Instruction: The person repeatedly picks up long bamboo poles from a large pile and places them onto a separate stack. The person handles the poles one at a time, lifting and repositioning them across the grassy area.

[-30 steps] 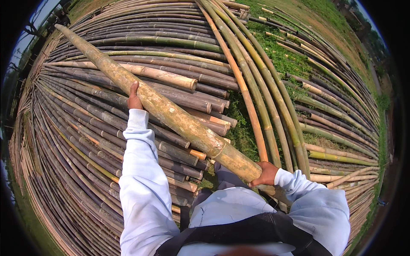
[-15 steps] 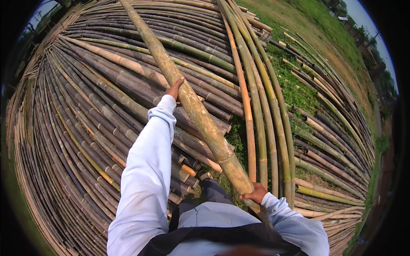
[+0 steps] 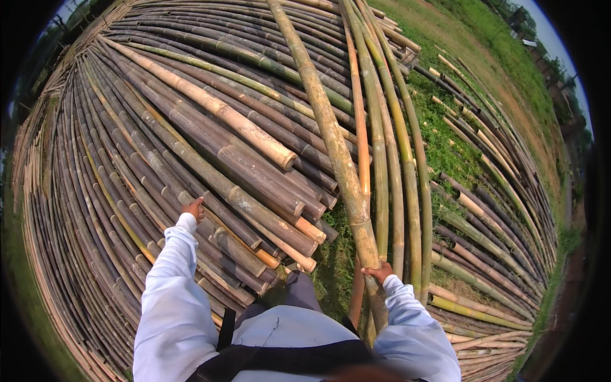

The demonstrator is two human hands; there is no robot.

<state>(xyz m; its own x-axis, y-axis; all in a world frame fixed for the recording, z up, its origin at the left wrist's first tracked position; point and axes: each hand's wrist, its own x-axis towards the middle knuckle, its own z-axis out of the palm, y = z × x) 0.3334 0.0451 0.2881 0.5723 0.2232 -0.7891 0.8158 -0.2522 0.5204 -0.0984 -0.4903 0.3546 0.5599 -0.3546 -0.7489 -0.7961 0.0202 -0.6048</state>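
A long mottled bamboo pole (image 3: 329,130), brown-green, slants from the top of the view down to my right side. My right hand (image 3: 380,272) is wrapped round it near its lower end, close to my body. The pole's upper part lies across the other poles, beside a bundle of long greenish poles (image 3: 408,165). My left hand (image 3: 193,209) is off the pole, loosely open above the dark poles on the left. It holds nothing that I can see, and some of its fingers are hidden.
Rows of dark bamboo poles (image 3: 159,121) fan out at left, their cut ends toward me. A pale pole (image 3: 229,114) lies on top of them. More poles (image 3: 487,216) lie at right over green plants (image 3: 449,149). Grass (image 3: 464,44) stretches beyond.
My left hand has let go of the pole and moved left and down toward me. The pole has swung rightward at its far part, against the greenish bundle, still in my right hand.
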